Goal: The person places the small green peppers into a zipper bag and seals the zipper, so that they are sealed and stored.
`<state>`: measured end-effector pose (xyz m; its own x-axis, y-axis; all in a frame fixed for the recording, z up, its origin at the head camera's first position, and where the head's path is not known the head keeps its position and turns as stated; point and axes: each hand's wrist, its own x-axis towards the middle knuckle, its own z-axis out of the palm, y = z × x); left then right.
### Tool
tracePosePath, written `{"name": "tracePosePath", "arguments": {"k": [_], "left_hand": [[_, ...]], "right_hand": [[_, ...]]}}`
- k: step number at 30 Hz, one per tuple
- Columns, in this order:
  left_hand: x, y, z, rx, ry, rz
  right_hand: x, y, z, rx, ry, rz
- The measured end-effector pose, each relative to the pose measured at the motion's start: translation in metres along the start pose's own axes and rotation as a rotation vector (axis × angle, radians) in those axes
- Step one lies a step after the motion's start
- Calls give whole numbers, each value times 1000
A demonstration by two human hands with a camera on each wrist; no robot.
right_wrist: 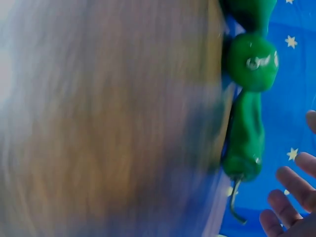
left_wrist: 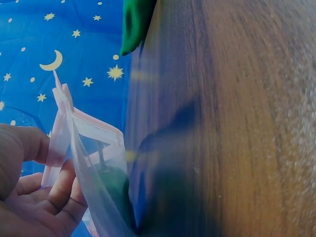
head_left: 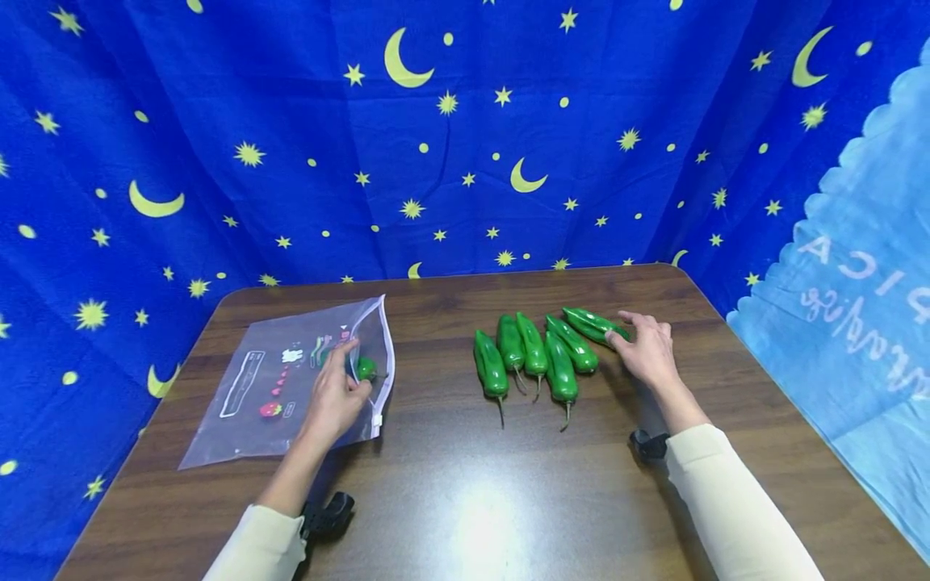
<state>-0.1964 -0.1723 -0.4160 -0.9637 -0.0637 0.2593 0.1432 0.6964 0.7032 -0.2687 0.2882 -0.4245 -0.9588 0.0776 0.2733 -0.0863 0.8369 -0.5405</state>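
Note:
A clear zip bag (head_left: 250, 395) with printed pictures lies on the left side of the table, its mouth facing right. One green pepper (head_left: 366, 369) is inside near the mouth. My left hand (head_left: 336, 399) grips the upper layer by the mouth; the left wrist view shows thumb and fingers (left_wrist: 61, 190) pinching the film (left_wrist: 101, 192). Several green peppers (head_left: 534, 347) lie in a group right of the bag. My right hand (head_left: 647, 351) is at the right end of the rearmost pepper (head_left: 592, 325). In the right wrist view its fingers (right_wrist: 294, 190) are spread beside a pepper (right_wrist: 245, 133).
The brown wooden table (head_left: 436, 484) has a blue curtain (head_left: 465, 145) with moons and stars behind it. A light blue cloth (head_left: 872, 307) hangs at the right. Black wrist devices sit near both cream sleeves (head_left: 734, 500).

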Motion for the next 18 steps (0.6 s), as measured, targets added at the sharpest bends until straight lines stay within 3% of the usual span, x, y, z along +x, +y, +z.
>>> {"name": "tracePosePath", "arguments": {"k": [11,18], "left_hand": [[0,0,0,1,-16,-12],[0,1,0,-13,-12,-4]], "right_hand": [[4,18,0,-45,-101,76],[8,22,2,-53,-120,88]]}}
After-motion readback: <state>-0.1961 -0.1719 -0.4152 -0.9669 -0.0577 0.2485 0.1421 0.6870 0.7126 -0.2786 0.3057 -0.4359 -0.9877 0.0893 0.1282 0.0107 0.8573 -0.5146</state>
